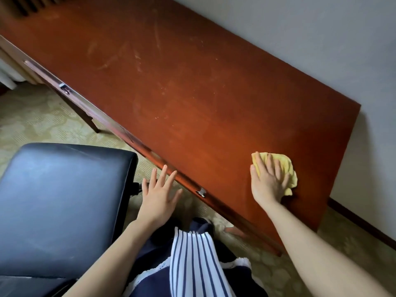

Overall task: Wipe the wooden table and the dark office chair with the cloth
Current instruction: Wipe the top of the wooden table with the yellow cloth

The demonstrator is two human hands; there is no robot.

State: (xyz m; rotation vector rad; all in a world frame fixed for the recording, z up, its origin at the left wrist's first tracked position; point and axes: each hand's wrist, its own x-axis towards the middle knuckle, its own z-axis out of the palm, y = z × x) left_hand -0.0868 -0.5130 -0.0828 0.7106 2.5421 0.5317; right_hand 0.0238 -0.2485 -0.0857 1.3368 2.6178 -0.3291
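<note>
Pressing the cloth (288, 166) flat under my right hand (269, 181): fingers straight and spread on top of it, not curled round it, so it's palm pressure only, no pinch. The cloth is yellow and bunched, sitting on the wooden table (192, 93) near its right end, close to the front edge. From the crumple I'd call it soft, light and limp. It will likely wad up and creep out from under the palm on a fast stroke. Best hold is a flat hand over the middle of the wad, or fold it first for more contact. No breakage risk. The tabletop looks stiff, smooth and finished, so low friction. Pale smears and streaks show across the middle and far left, so most of the surface looks not yet done. My left hand (159, 196) is released, fingers splayed, holding nothing, just by the table's front edge, between it and the dark office chair (64, 200). I can't tell if the fingertips touch the edge. The chair seat is padded with a smooth-looking cover, and it's near the table on my left. Its base is mostly hidden. I'd guess it shifts under wiping pressure, so brace the seat edge with the free hand. A small metal drawer pull (201, 192) sits on the front rail and could snag the cloth.
</note>
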